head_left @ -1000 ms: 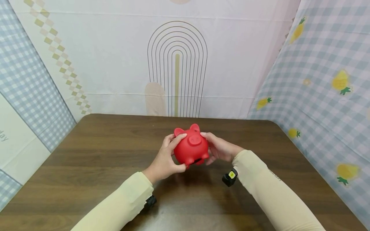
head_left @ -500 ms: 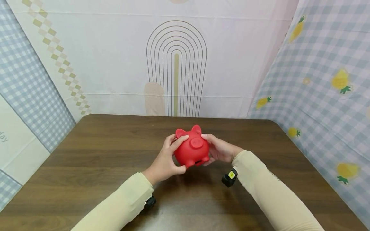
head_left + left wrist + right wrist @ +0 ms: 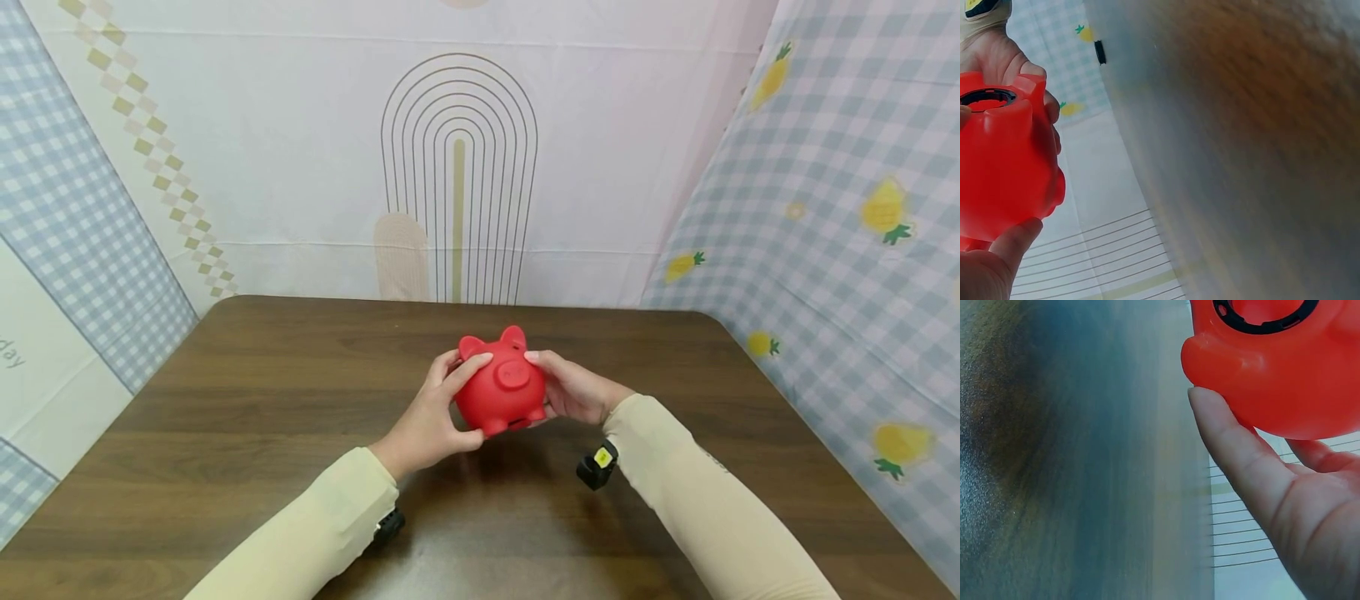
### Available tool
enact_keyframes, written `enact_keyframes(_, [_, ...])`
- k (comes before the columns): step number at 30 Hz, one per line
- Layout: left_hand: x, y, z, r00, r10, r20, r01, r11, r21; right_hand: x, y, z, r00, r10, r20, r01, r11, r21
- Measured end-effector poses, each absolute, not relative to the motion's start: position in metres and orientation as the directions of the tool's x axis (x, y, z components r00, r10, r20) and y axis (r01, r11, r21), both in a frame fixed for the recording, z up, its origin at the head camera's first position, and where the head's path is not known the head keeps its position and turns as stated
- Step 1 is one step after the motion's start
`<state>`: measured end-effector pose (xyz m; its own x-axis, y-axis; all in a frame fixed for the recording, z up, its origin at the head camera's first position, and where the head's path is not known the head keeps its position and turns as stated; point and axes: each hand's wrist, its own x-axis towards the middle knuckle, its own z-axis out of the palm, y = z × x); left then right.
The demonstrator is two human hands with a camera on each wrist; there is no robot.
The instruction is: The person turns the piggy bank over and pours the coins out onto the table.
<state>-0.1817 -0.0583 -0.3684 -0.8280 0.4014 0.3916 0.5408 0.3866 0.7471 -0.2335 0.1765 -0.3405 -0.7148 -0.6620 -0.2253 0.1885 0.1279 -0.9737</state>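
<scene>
A red piggy bank (image 3: 498, 392) is held up over the table between both hands, its snout toward the head camera and tilted a little. In the head view my left hand (image 3: 427, 417) grips its left side, with fingers spread from the top down to a foot. My right hand (image 3: 577, 392) holds the opposite side, one digit on the front near the snout and the others partly hidden behind. Both wrist views show the underside, where a black ring (image 3: 1266, 326) lines a round uncovered hole. In the left wrist view the feet surround that ring.
The dark wooden table (image 3: 285, 400) extends around the hands to its rounded far corners. A white patterned cloth (image 3: 300, 150) hangs behind it, and a checked cloth with pineapples (image 3: 817, 275) hangs along the right. Black wrist cameras (image 3: 597, 467) sit under the cuffs.
The piggy bank has shifted slightly right and tipped, so less of its bottom hole shows in the head view. My right fingers below it have drawn in. Both hands keep their hold.
</scene>
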Motion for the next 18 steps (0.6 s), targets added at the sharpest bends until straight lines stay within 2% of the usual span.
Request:
enact_keyframes(13, [-0.1859, -0.0586, -0.3717, -0.834, 0.381, 0.399, 0.538, 0.401, 0.741, -0.2315, 0.1765, -0.3491, -0.758, -0.631, -0.164, 0.163, 0.06, -0.985])
enact_keyframes(18, [-0.187, -0.0584, -0.3715, -0.836, 0.374, 0.402, 0.53, 0.361, 0.768, -0.23, 0.1761, -0.3504, -0.78, -0.607, -0.152, 0.156, 0.047, -0.987])
